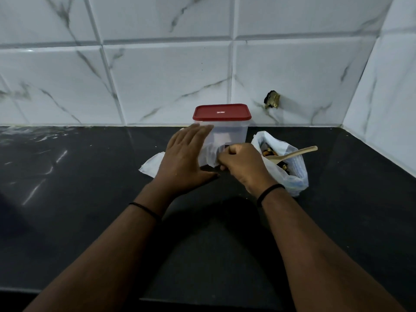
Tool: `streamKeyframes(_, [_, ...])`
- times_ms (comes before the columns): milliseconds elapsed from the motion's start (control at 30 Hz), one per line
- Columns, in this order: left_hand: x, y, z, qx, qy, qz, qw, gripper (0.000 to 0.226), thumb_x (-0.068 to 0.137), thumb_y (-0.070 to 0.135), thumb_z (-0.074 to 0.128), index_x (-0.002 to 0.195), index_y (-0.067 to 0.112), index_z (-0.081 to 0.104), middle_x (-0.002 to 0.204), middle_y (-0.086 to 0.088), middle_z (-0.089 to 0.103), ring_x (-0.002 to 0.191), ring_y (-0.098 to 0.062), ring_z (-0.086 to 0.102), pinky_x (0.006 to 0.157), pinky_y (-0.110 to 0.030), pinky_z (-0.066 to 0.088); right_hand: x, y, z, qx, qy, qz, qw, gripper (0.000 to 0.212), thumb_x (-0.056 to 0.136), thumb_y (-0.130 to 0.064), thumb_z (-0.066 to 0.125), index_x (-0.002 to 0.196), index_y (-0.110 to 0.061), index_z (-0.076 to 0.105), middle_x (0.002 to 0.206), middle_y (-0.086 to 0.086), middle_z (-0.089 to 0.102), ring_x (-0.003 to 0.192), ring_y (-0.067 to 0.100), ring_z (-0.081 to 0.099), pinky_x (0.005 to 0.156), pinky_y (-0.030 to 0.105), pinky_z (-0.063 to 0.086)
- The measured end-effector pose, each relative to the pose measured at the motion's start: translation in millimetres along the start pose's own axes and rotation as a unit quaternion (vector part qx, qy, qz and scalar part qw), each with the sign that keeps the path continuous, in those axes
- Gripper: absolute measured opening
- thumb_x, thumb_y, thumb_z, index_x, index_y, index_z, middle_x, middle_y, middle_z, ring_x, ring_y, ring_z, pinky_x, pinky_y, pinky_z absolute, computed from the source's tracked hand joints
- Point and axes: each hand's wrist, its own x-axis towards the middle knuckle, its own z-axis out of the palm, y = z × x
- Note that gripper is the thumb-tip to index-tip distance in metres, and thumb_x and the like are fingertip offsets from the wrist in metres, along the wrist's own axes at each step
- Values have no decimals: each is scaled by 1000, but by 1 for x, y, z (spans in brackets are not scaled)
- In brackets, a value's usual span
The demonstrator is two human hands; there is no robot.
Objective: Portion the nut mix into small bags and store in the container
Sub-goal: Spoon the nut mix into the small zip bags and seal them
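Thin plastic, limp and slippery: I see the small bag point(208, 155) at frame centre, before the red-lidded container point(222, 127). My right hand point(242, 165) pinches its edge; my left hand point(186, 158) lies flat, fingers straight. I'd take hold at the mouth.

2 hands point(186, 158), 1 container point(227, 134), 1 wooden spoon point(292, 153), 1 nut-mix bag point(290, 172).
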Motion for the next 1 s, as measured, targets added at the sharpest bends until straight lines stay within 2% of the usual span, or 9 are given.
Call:
streamKeyframes(200, [-1, -5, 8, -71, -53, -93, 992, 80, 72, 35, 86, 142, 29, 48, 133, 0, 59, 116, -21, 58, 99, -37, 47, 2, 3, -4, 7, 21, -18, 1000, 20, 85, -19, 65, 76, -2, 67, 68, 10, 67, 60, 12, 55, 61, 31, 46])
streamKeyframes(333, [-4, -22, 7, -59, -26, -93, 994, 45, 81, 23, 80, 122, 24, 62, 110, 4, 61, 95, -18, 62, 78, -29, 47, 6, 6, -7, 30, 54, 3, 998, 20, 87, -18, 62, 80, -1, 67, 72, 7, 71, 50, 5, 50, 50, 23, 37])
streamKeyframes(467, [-6, -21, 6, -72, -33, -150, 985, 65, 78, 21, 79, 135, 31, 48, 114, 3, 55, 93, -12, 58, 81, -29, 49, 5, 7, -6, 33, 76, 12, 996, 20, 88, -20, 61, 79, -2, 67, 67, 3, 72, 44, 2, 51, 43, 19, 38])
streamKeyframes(533, [-1, -11, 3, -207, 8, -328, 922, 51, 88, 14, 63, 135, 22, 45, 106, -4, 59, 84, -16, 61, 71, -31, 49, 6, 8, -2, 32, 87, 20, 996, 15, 91, -19, 58, 84, -7, 65, 68, 2, 73, 45, 6, 56, 39, 20, 40])
streamKeyframes(600, [5, -4, -4, -430, 35, -489, 758, 22, 98, 15, 46, 117, 9, 56, 95, -12, 64, 70, -22, 64, 58, -33, 50, 8, 11, 1, 30, 105, 22, 994, 11, 94, -18, 56, 87, -12, 63, 71, 3, 73, 46, 11, 59, 38, 23, 42])
streamKeyframes(667, [4, -5, -8, -507, 10, -497, 704, 32, 104, 27, 41, 103, 4, 62, 85, -14, 68, 65, -23, 65, 56, -32, 52, 11, 12, 3, 40, 120, 23, 992, 9, 93, -16, 56, 87, -12, 61, 72, 6, 73, 45, 13, 59, 38, 24, 42])
streamKeyframes(733, [2, -6, -6, -537, 0, -463, 705, 36, 103, 36, 47, 97, 5, 64, 76, -9, 68, 64, -21, 65, 55, -31, 52, 11, 13, 5, 56, 118, 27, 991, 5, 92, -13, 59, 88, -11, 60, 73, 9, 73, 46, 14, 58, 40, 25, 43])
streamKeyframes(867, [0, -8, 3, -508, 23, -428, 747, 16, 98, 19, 61, 87, 7, 64, 74, -8, 67, 57, -15, 62, 49, -26, 48, 8, 12, 7, 72, 100, 22, 992, 17, 89, -22, 71, 98, -15, 57, 76, 6, 71, 52, 12, 58, 43, 23, 44])
streamKeyframes(1000, [0, -20, 6, -433, 51, -429, 791, 21, 98, 14, 60, 78, 8, 63, 72, -8, 63, 53, -13, 53, 45, -27, 44, 13, 16, 6, 73, 87, 13, 993, 25, 89, -15, 72, 108, -16, 56, 83, 9, 72, 48, 3, 57, 42, 16, 41])
